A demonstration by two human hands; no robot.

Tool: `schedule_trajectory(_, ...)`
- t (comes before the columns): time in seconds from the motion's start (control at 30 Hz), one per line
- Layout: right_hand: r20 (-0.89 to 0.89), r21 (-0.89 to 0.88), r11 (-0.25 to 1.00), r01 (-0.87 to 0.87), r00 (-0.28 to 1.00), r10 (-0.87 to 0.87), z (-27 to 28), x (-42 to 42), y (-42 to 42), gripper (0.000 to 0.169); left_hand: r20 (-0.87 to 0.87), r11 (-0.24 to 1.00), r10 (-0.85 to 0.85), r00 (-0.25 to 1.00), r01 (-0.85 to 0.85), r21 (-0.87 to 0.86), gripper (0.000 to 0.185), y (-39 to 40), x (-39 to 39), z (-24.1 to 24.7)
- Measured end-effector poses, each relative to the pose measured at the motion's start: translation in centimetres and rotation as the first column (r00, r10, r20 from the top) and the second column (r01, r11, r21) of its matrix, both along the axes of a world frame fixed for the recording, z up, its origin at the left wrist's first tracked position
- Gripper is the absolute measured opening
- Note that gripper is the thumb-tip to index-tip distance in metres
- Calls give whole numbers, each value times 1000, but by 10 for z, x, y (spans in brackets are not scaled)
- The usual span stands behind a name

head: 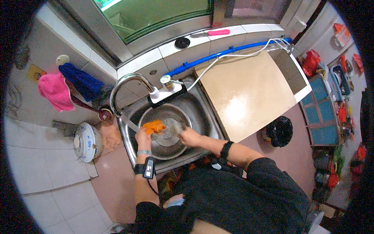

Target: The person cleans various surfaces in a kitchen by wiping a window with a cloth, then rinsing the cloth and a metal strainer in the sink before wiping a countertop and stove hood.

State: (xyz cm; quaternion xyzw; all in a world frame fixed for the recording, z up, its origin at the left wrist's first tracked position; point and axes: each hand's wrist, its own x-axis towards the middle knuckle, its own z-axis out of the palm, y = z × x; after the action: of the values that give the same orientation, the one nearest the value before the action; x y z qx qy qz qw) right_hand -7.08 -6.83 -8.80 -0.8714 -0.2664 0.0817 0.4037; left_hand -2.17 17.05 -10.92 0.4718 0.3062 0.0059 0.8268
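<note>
Over a round metal basin (186, 146) in the stainless steel sink (214, 128), my left hand (143, 139) grips a bunched orange cloth (154, 127), below the end of the curved chrome faucet (128, 76). To its right my right hand (189, 137) is closed around a greyish, motion-blurred item (177, 128) that I cannot identify. Water fills part of the basin, and a pale round shape shows between the hands.
A beige board (248, 90) lies right of the sink. On the tiled ledge behind are a pink-handled knife (219, 32) and a black round disc (182, 43). A lidded blue-and-white pot (87, 142) stands left. Pink (55, 90) and blue cloths (80, 83) hang above it.
</note>
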Motion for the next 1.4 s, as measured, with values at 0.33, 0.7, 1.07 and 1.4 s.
schedule_trajectory(0.33,27,587,745,318,911,-410,91,46,-98,28,-59,997,77,995,-77,8,33,-9,-4,7)
schedule_trajectory(0.7,-472,649,187,737,583,-661,165,243,-320,15,-56,997,58,997,-61,-50,36,-15,-8,18)
schedule_trajectory(1.07,-409,445,72,892,274,-871,136,306,-338,16,-9,990,136,991,-137,-30,30,-14,-18,33)
schedule_trajectory(1.4,-188,623,73,779,240,-953,121,297,-352,23,2,1000,4,1000,-4,20,38,-23,-9,37)
